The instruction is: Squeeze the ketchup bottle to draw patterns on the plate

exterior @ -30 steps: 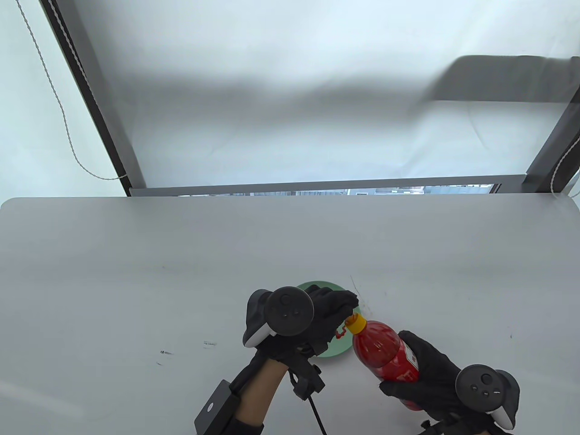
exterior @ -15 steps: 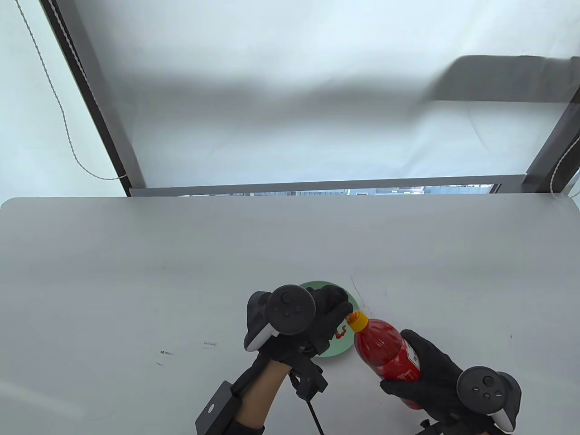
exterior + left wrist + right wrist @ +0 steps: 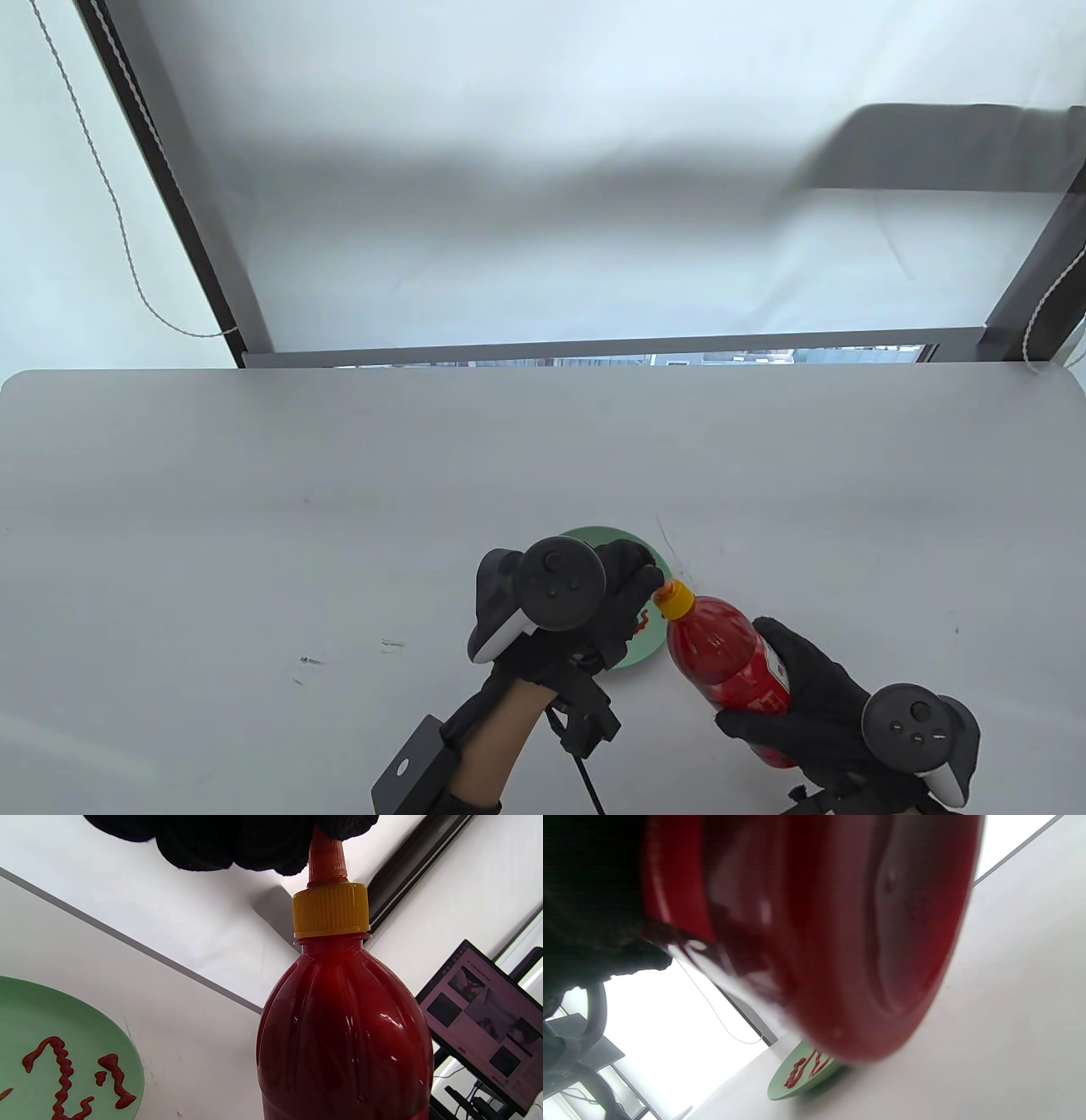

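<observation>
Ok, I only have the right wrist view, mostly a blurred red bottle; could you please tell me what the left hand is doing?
Observer: The left hand has its curled fingertips over the tip of the red nozzle, above the yellow ribbed cap.
Operator: Thanks. Where does the right hand hold?
Observer: The right hand grips the lower body of the red plastic ketchup bottle, by its label, with the neck leaning toward the plate.
Operator: And the pattern?
Observer: On the round green plate, a long red ketchup zigzag lies beside a shorter stroke, with a small dot between them.
</observation>
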Demonstrator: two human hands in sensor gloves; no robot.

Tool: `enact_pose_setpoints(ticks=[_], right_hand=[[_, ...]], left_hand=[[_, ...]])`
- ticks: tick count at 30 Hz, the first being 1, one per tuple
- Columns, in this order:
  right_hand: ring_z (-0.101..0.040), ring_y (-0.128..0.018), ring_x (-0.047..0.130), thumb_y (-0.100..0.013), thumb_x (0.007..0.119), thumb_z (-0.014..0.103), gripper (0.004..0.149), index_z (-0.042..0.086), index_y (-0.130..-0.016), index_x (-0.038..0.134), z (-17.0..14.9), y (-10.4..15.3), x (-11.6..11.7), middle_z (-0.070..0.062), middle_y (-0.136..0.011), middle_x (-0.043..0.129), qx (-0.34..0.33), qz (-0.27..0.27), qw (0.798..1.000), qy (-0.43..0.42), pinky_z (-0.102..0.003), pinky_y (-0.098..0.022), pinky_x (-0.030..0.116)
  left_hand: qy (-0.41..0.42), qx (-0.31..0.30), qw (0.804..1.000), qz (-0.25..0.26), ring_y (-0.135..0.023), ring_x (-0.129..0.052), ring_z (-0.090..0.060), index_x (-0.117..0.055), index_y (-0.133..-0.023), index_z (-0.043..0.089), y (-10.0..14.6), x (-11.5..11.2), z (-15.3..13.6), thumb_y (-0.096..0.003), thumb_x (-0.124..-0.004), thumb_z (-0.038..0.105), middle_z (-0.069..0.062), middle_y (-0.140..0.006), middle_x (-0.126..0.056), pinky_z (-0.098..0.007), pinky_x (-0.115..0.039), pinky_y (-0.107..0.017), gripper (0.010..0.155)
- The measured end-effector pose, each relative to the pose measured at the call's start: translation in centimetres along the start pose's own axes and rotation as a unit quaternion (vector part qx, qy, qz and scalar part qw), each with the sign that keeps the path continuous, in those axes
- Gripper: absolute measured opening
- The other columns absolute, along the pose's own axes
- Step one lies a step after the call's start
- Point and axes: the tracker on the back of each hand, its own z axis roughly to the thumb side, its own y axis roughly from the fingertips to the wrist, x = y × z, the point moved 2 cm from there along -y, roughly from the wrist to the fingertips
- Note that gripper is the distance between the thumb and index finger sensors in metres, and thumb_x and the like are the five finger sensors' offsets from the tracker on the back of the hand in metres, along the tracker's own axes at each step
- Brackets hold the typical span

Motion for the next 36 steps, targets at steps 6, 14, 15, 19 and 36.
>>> enact_pose_setpoints(ticks=[6, 14, 15, 19, 36], right_hand=[[-0.035, -0.091, 0.087, -0.041, 0.095, 0.072, 0.101, 0.015, -0.116, 0.057, 0.4, 0.0, -0.2, -0.018, -0.106, 0.079, -0.013, -0.011, 1.0, 0.025, -0.061, -0.07, 0.076], [-0.035, -0.089, 0.089, -0.041, 0.096, 0.072, 0.1, 0.015, -0.115, 0.059, 0.4, 0.0, 0.4, -0.018, -0.105, 0.081, -0.012, 0.01, 1.0, 0.026, -0.06, -0.07, 0.076], [-0.035, -0.089, 0.089, -0.041, 0.096, 0.072, 0.101, 0.015, -0.115, 0.059, 0.3, -0.1, 0.3, -0.018, -0.105, 0.081, -0.013, 0.014, 1.0, 0.022, -0.06, -0.07, 0.076], [-0.035, -0.09, 0.089, -0.04, 0.097, 0.072, 0.101, 0.016, -0.115, 0.059, -0.3, -0.2, 0.2, -0.017, -0.105, 0.082, -0.023, 0.037, 0.999, -0.018, -0.06, -0.07, 0.075], [-0.036, -0.089, 0.089, -0.04, 0.097, 0.071, 0.101, 0.015, -0.115, 0.06, 0.9, -0.2, 1.0, -0.018, -0.104, 0.082, -0.022, 0.033, 0.998, 0.045, -0.06, -0.071, 0.075]], left_hand=[[0.018, 0.012, 0.999, 0.033, -0.067, -0.086, -0.037, -0.076, -0.091, 0.01, 0.2, 0.3, -0.1, -0.0576, -0.068, 0.051, -0.006, -0.062, -0.093, -0.063, -0.069, -0.054, 0.053], [-0.022, 0.04, 0.999, -0.003, -0.063, -0.088, -0.035, -0.077, -0.088, 0.006, 0.1, -0.1, -0.2, -0.0591, -0.069, 0.041, -0.006, -0.057, -0.093, -0.063, -0.071, -0.052, 0.046], [-0.016, 0.027, 0.999, -0.017, -0.065, -0.087, -0.036, -0.075, -0.09, 0.005, 0.0, -0.2, 0.0, -0.0591, -0.069, 0.04, -0.007, -0.059, -0.092, -0.063, -0.07, -0.053, 0.047], [0.073, -0.027, 0.994, -0.078, -0.066, -0.087, -0.035, -0.069, -0.096, 0.004, -0.3, -0.3, -0.3, -0.0588, -0.069, 0.036, -0.007, -0.064, -0.09, -0.061, -0.072, -0.052, 0.049], [-0.078, 0.093, 0.993, 0.007, -0.029, -0.096, -0.026, -0.089, -0.049, 0.015, -0.2, -0.8, -2.0, -0.0579, -0.062, 0.053, 0.004, -0.022, -0.093, -0.051, -0.081, -0.025, 0.047]])
